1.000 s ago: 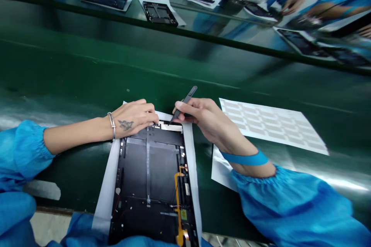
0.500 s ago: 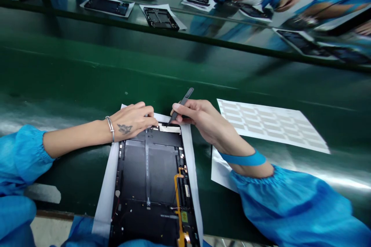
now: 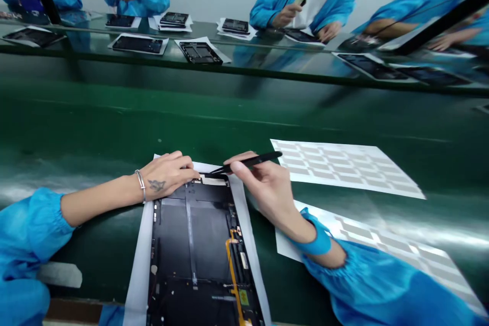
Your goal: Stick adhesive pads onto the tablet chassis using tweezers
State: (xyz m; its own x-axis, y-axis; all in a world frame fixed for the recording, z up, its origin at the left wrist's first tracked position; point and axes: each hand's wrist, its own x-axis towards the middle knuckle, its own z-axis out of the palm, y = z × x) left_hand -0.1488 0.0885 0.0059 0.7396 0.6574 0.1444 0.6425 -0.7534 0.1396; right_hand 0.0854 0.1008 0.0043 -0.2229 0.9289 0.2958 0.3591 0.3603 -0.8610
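An opened tablet (image 3: pixel 198 244), its dark inside facing up, lies on a white sheet (image 3: pixel 134 285) in front of me. Across its far end runs a pale strip (image 3: pixel 214 181); an orange flex cable (image 3: pixel 232 260) follows its right side. My left hand (image 3: pixel 168 175) rests over the far left corner, fingers bent together with their tips at the top edge. Whatever they may pinch is hidden. In my right hand (image 3: pixel 263 183) is a pair of black tweezers (image 3: pixel 255 160), held low and slanted, their tips at the far edge close to my left fingertips.
Two sheets of grey stickers, a far one (image 3: pixel 344 165) and a near one (image 3: pixel 405 254), lie to the right. A pale scrap (image 3: pixel 61 275) is at the left. Beyond, a raised shelf (image 3: pixel 114 60) carries several tablets on paper, with co-workers in blue behind it.
My right hand has tipped the tweezers from steep to nearly level, moving their tips toward my left fingers. The left hand keeps its place on the tablet. The view has tilted up slightly.
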